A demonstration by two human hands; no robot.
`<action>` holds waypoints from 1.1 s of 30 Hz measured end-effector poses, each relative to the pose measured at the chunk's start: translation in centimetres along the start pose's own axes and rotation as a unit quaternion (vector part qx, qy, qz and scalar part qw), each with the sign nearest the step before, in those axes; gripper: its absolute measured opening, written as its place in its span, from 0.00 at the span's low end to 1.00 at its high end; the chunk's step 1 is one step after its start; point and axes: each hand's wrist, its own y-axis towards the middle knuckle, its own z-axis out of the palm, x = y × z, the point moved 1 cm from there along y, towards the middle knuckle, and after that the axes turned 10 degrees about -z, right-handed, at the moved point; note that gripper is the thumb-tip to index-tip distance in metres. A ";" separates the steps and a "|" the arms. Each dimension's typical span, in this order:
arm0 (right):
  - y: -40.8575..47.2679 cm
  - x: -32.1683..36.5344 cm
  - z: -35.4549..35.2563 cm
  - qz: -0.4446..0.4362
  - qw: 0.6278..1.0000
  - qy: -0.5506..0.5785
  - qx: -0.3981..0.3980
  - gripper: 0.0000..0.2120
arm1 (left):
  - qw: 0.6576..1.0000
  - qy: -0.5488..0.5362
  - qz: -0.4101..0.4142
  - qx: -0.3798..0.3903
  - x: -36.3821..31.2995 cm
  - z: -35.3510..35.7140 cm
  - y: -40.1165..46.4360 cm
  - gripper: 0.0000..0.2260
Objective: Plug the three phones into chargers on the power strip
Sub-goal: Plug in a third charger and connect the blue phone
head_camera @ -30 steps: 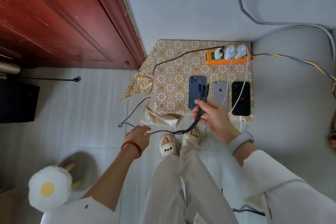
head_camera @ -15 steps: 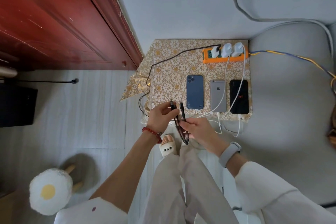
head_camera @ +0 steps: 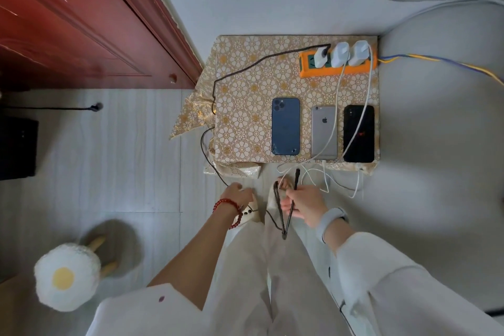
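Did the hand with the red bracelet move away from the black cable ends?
Yes. The left hand has let go of the black cable ends and drawn back leftward, away from the blue phone; only the right hand holds them.

Only 1 view is showing: a wide-angle head camera is looking steeply down from standing height. It is taking in the table point(head_camera: 245, 84) ahead, the door point(head_camera: 68, 22) at far left, the floor point(head_camera: 109, 158), and the wearer's own legs point(head_camera: 259, 281) at the near edge. Straight lines are bending toward the edges.
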 end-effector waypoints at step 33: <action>8.2 5.7 -3.1 -0.250 0.961 -0.050 -0.110 0.12 | 0.978 -0.180 0.100 -0.040 -11.4 2.5 4.0 0.14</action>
